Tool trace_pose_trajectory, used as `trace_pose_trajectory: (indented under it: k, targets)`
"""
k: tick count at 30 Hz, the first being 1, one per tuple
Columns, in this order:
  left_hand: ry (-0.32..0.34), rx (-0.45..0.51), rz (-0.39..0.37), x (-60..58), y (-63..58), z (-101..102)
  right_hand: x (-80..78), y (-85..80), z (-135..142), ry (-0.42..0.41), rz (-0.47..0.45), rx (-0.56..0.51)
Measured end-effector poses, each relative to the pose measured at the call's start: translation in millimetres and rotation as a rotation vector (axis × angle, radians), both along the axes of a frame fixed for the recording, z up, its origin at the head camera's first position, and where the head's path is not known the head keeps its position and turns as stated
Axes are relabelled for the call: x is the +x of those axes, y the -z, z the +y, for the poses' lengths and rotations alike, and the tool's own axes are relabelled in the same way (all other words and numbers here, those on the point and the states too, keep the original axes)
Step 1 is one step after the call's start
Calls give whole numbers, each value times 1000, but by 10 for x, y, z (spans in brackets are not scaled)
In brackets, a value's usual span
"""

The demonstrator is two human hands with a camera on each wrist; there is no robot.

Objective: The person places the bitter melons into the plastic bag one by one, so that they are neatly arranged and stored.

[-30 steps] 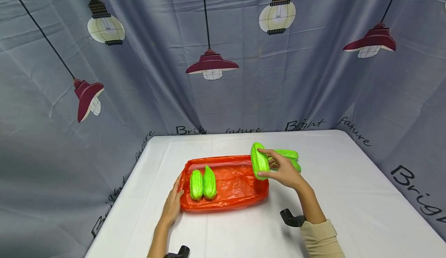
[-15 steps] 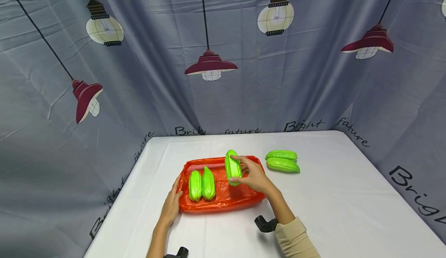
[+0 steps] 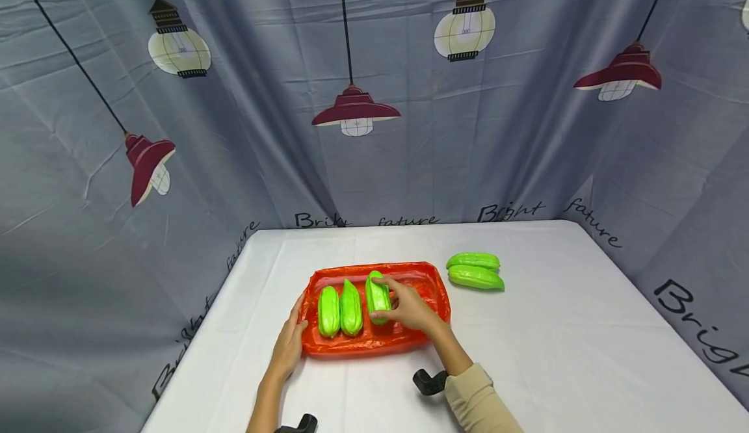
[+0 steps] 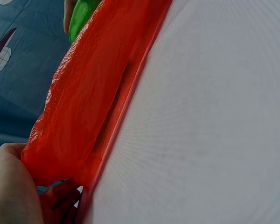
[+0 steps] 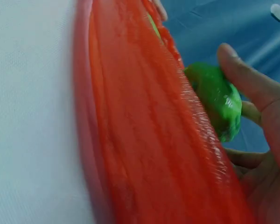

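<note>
Right hand (image 3: 409,307) has slid toward nine o'clock, pinching one ridged gourd (image 3: 376,300); left hand (image 3: 289,341) grips tray (image 3: 374,347); overreaching could bump neighbouring gourd (image 3: 351,308).

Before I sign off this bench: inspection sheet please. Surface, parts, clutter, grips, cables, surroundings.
Surface: white-covered table, slight creases.
Parts: red tray; two green vegetables side by side in its left part; third vegetable held to their right; two loose vegetables on the table, right of the tray.
Clutter: nothing seen.
Grips: left grip holds the tray's left end; right grip pinches the third vegetable; whether that touches the tray floor, can't tell.
Cables: nothing seen; lamp cords are printed.
Surroundings: grey-blue curtain with printed lamps and lettering.
</note>
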State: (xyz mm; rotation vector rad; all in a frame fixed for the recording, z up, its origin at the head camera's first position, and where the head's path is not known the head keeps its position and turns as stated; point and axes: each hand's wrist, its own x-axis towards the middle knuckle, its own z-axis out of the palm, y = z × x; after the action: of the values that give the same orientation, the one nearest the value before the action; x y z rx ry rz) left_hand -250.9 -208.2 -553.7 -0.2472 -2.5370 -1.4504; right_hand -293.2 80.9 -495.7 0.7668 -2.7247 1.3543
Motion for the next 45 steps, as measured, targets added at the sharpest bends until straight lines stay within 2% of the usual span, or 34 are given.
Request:
trace_pose_trajectory:
  k: [6, 12, 25, 32, 45]
  targets:
    - [-6, -5, -3, -1, 8, -6, -27, 66, -64, -2, -44, 55]
    - [0, 2, 5, -6, 20, -5, -35, 122, -100, -6, -21, 97]
    - [-13, -16, 42, -16, 51, -6, -10, 189, -168, -17, -12, 127]
    - [-6, -30, 22, -19, 42, -10, -10, 216, -189, -29, 13, 125]
    - [10, -22, 29, -18, 27, -9, 19, 197, -188, -5, -24, 147]
